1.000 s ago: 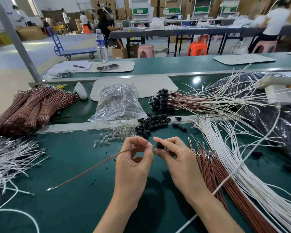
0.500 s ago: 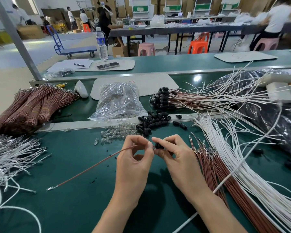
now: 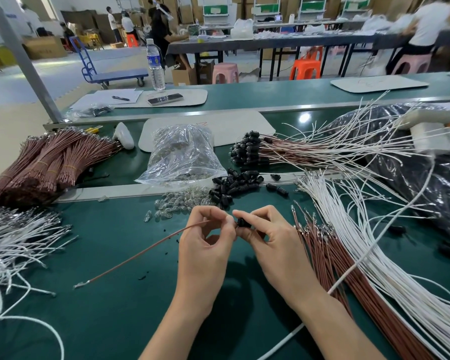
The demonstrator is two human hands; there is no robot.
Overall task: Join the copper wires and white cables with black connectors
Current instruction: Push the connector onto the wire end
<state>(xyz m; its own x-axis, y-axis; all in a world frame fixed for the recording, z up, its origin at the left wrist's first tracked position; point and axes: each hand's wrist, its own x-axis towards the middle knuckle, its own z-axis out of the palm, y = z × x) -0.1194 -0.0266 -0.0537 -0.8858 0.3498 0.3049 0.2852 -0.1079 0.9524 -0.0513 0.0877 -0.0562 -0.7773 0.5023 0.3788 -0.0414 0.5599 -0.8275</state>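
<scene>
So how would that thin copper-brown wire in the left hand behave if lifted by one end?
The thin copper-brown wire probably is semi-stiff: pinched by the left hand, it runs down to the green table in a gentle curve, not drooping limp. Being so slender, it is likely light. Its small metal terminal could snag on the loose white cables nearby.

Left hand (image 3: 205,245) pinches a thin copper-brown wire (image 3: 140,252) by its end, right hand (image 3: 270,242) grips a small black plastic connector (image 3: 243,222) right against it, above the green bench mat (image 3: 115,294). Loose black connectors pile (image 3: 234,185) sits just behind.
</scene>
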